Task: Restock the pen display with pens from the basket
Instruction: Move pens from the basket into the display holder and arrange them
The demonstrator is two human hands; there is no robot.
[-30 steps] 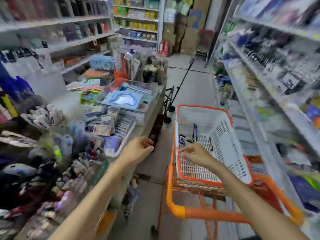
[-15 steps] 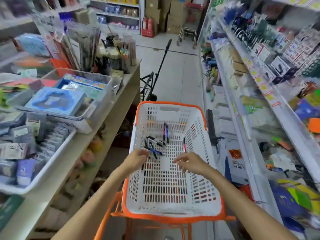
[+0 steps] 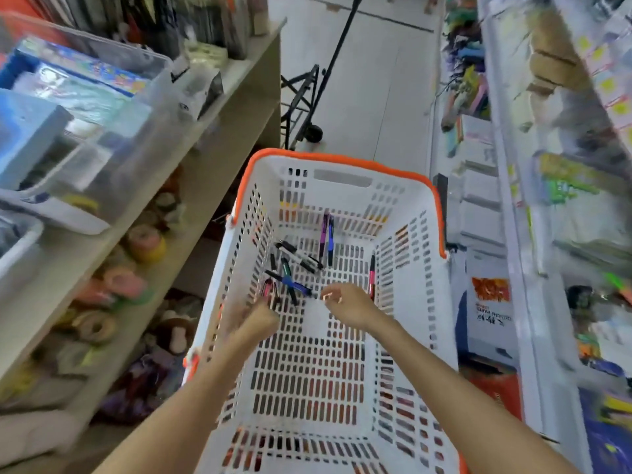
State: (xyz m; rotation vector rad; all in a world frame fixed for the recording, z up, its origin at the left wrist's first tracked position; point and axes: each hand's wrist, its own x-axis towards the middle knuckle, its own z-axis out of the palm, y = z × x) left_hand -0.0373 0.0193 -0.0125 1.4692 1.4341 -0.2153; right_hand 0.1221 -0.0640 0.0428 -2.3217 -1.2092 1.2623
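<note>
Both hands have reached deeper into the basket (image 3: 342,159): left hand (image 3: 258,321) blurred, grip unclear; right hand (image 3: 349,304) loosely curled, empty.

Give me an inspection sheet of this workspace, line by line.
Surface: white basket with an orange rim, slotted floor mostly bare.
Job's things: loose pens clustered at the far left of the floor; a pink pen lies apart by the right wall.
Clutter: clear bins of packaged goods on the left shelf.
Grippers: left hand and right hand inside the basket near the pens; grip unclear.
Cables: nothing seen.
Surroundings: shop aisle, folded black trolley ahead, stocked shelves on the right.
</note>
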